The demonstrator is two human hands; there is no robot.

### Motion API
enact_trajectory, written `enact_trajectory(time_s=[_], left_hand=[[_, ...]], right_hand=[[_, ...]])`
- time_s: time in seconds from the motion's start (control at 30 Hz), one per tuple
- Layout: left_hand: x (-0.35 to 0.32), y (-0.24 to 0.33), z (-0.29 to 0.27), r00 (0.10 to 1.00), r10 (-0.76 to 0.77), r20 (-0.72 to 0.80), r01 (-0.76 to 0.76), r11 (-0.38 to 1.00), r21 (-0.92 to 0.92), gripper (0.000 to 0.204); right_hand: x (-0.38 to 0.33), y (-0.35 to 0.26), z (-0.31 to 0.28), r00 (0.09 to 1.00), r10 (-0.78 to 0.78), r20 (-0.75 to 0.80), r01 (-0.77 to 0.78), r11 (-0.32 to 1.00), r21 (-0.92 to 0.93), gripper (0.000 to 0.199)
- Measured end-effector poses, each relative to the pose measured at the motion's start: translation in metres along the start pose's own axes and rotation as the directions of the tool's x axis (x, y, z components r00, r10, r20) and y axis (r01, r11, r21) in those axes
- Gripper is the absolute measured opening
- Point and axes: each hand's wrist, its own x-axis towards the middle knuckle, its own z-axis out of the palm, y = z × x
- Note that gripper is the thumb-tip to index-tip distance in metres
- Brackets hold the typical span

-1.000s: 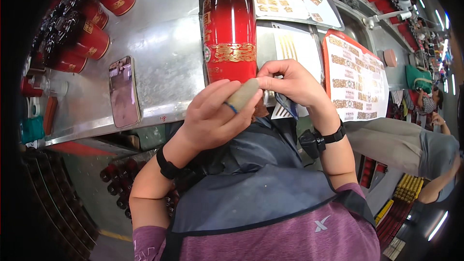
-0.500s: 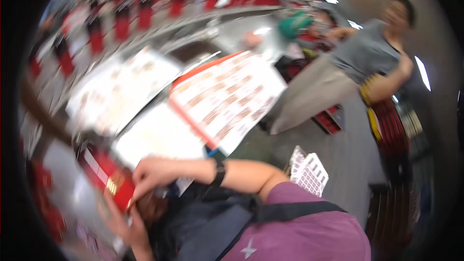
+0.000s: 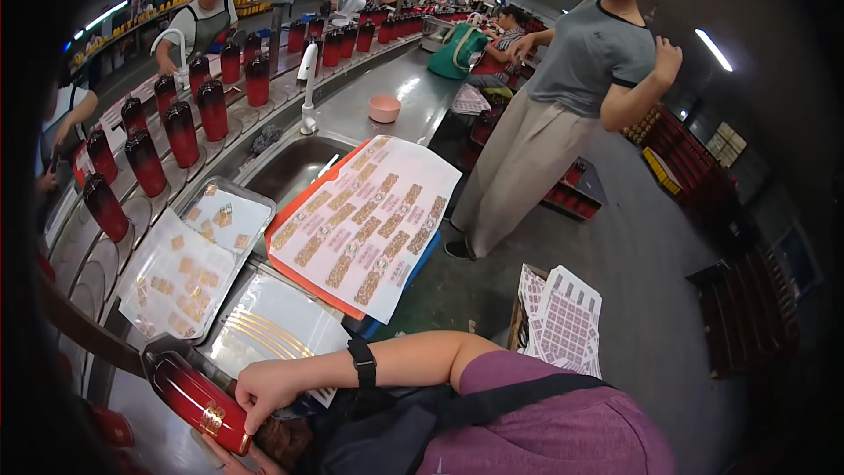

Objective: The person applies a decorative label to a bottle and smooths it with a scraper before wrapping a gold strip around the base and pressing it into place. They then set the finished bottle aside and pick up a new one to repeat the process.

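A glossy bottle (image 3: 186,390), red fading to black at its far end, lies tilted at the lower left. It bears a gold decal (image 3: 212,419) and a thin gold band at the near end. My left hand (image 3: 230,464) supports that near end from below, its fingers partly hidden by the bottle and cut off by the frame. With fingers bent and pressed together, my right hand (image 3: 268,390) touches the bottle beside the gold band; anything between the fingertips is too small to make out. A tray with gold strips (image 3: 268,331) is just beyond my right hand.
Decal sheets (image 3: 374,220) lie on an orange board beside a sink (image 3: 294,167) with a white tap (image 3: 308,88). Another tray (image 3: 180,277) holds loose gold decals. Red-black bottles (image 3: 180,135) line a conveyor at left. A person (image 3: 563,79) stands at right; printed sheets (image 3: 567,321) fill a box.
The view has swung and steadied from blur. My hands and the bottle now sit lower in view; my right fingers remain at the bottle's near end.
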Motion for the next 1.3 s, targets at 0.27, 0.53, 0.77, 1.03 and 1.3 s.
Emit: enact_trajectory(time_s=[0.27,0.53,0.77,1.03,1.3], left_hand=[[-0.002,0.003,-0.002,1.0,-0.016,0.007,0.016,1.0,0.003,0.062],[0.001,0.012,-0.002,1.0,0.009,-0.009,-0.009,1.0,-0.014,0.059],[-0.033,-0.026,0.004,0.993,0.111,-0.03,-0.11,0.994,0.024,0.039],[0.001,0.025,-0.027,0.876,0.472,0.098,-0.482,0.865,0.137,0.026],[0.009,0.034,-0.026,0.884,0.456,0.104,-0.468,0.869,0.16,0.026]], right_hand=[[-0.002,0.0,0.005,1.0,0.024,-0.017,-0.024,0.999,-0.03,0.043],[-0.007,-0.006,-0.001,1.0,0.027,-0.011,-0.027,0.998,-0.048,0.044],[-0.005,0.0,0.0,1.0,0.016,-0.004,-0.016,0.999,-0.041,0.043],[-0.006,-0.001,-0.002,0.999,0.032,0.011,-0.031,0.999,-0.032,0.042],[-0.006,0.004,-0.004,1.0,0.007,0.013,-0.007,1.0,-0.014,0.041]])
